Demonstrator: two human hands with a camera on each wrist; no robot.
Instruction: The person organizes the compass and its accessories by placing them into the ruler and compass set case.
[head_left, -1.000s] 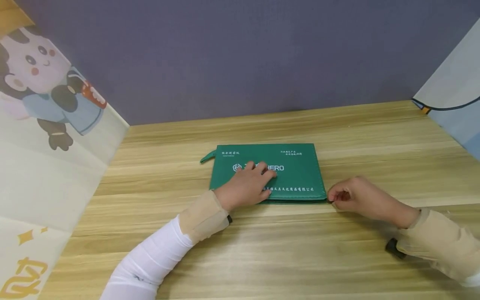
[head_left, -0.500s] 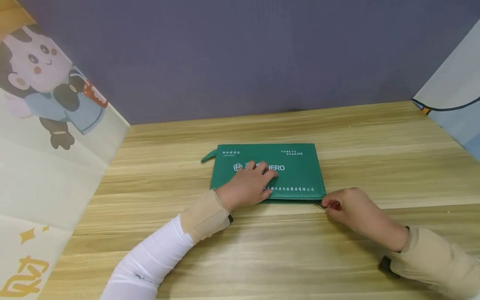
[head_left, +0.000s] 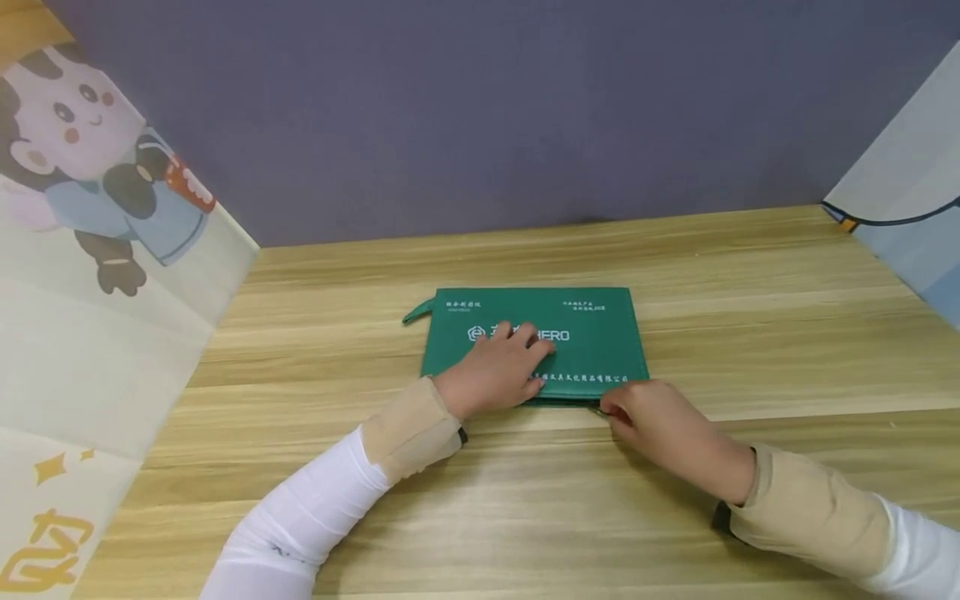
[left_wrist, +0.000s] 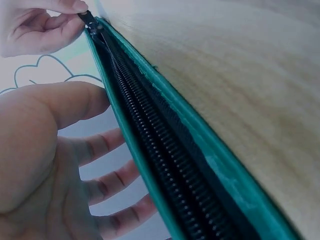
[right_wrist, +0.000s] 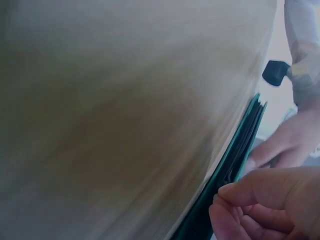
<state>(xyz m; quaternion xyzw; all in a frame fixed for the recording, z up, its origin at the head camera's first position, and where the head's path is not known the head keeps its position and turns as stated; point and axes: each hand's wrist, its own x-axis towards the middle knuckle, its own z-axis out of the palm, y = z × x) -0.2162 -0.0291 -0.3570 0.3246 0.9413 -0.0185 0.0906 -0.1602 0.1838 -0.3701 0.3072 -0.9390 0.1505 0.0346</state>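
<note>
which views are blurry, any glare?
Head: sharp, even light, no glare, soft shadows under the hands on the table. Left wrist: zipper crisp, palm close and soft. Right wrist: heavy blur, dim; pouch edge barely resolved.

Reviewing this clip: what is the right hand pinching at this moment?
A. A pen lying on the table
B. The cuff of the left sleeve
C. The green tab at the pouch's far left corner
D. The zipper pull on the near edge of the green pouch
D: the right hand pinches the black zipper pull at the near edge of the green zipper pouch, while the left hand lies flat on the pouch.
</note>
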